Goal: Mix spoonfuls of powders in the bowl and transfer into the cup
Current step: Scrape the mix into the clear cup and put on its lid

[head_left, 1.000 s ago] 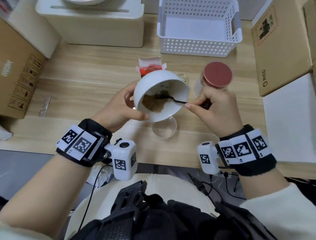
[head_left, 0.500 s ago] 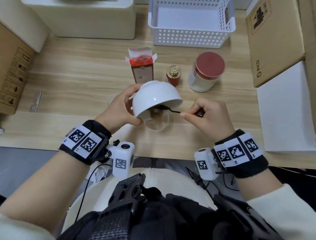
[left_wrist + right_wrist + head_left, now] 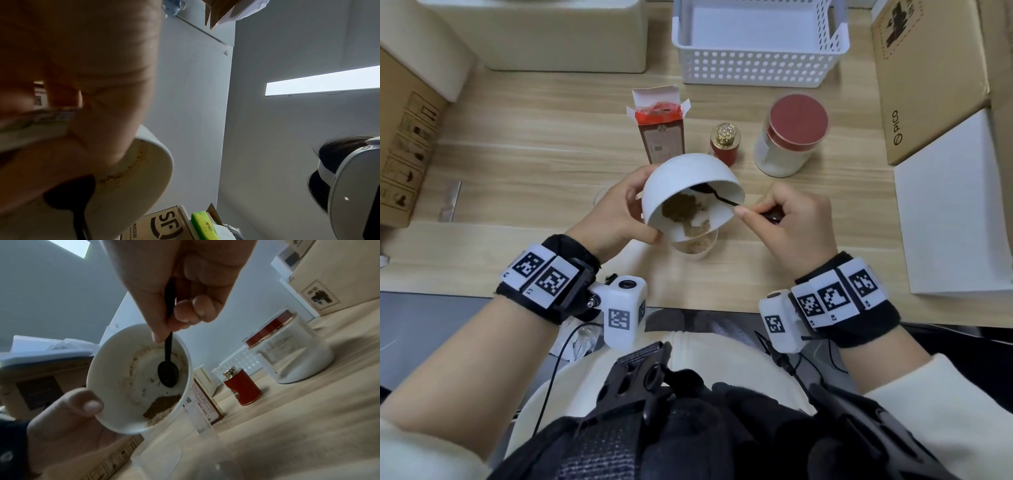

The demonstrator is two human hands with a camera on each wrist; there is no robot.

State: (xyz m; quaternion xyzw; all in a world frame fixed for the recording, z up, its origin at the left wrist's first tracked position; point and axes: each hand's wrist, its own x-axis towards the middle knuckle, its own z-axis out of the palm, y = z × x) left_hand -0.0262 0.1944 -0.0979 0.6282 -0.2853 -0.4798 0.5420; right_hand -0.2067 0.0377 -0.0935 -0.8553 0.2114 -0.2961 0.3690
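My left hand point(image 3: 619, 212) grips a white bowl point(image 3: 681, 178) and holds it tipped steeply toward me over a clear cup point(image 3: 697, 248) on the table. Brown powder point(image 3: 685, 214) lies at the bowl's lower rim and some lies in the cup. My right hand point(image 3: 787, 219) pinches the handle of a small black spoon point(image 3: 717, 196), whose head sits inside the bowl above the powder. The right wrist view shows the bowl point(image 3: 115, 386), the spoon point(image 3: 168, 369), the powder point(image 3: 162, 407) and the cup point(image 3: 195, 443) below. In the left wrist view the bowl rim point(image 3: 156, 170) shows past my palm.
Behind the bowl stand an open red-topped carton point(image 3: 661, 130), a small red tin with a gold cap point(image 3: 725, 144) and a red-lidded jar of white powder point(image 3: 789, 137). A white perforated basket point(image 3: 756, 44) sits at the back. Cardboard boxes point(image 3: 928, 78) line both table sides.
The bowl has been tipped further over the cup, and powder has slid to its lower rim and into the cup. The spoon stays inside the bowl.
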